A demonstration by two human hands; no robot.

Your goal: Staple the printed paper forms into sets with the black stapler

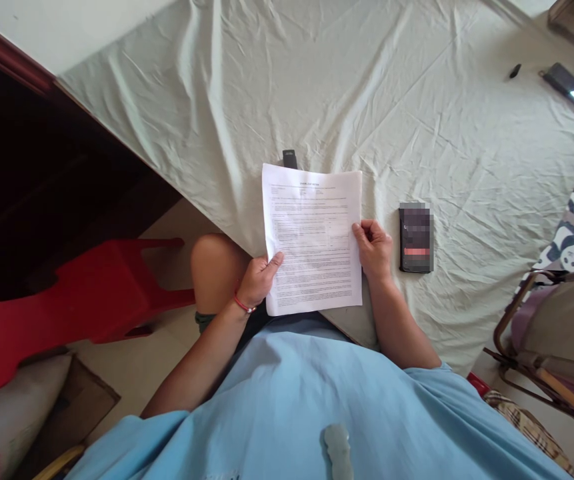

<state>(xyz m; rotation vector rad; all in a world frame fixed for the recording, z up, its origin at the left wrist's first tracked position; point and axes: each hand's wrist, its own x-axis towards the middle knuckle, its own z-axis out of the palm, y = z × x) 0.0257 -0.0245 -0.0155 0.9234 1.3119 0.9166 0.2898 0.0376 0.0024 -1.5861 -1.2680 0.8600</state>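
Observation:
A white sheet of paper (311, 267), covered in small print too fine to read, is held up in front of my body; whether more sheets lie behind it I cannot tell. My left hand (259, 279) grips its lower left edge, thumb on the front and fingers hidden behind. At the right edge, a little higher, my right hand (374, 247) pinches the paper between thumb and curled fingers. Just beyond the paper's top edge a small black object (289, 159) shows in part. A dark phone (415, 240), its screen pixelated, lies right of my right hand.
A pale wrinkled cloth (447, 147) covers the table. At its far right lie a dark device (564, 83) with a lit end and a small black piece (515, 71). A red plastic chair (111, 287) stands left, a metal-framed folding seat (557, 327) right.

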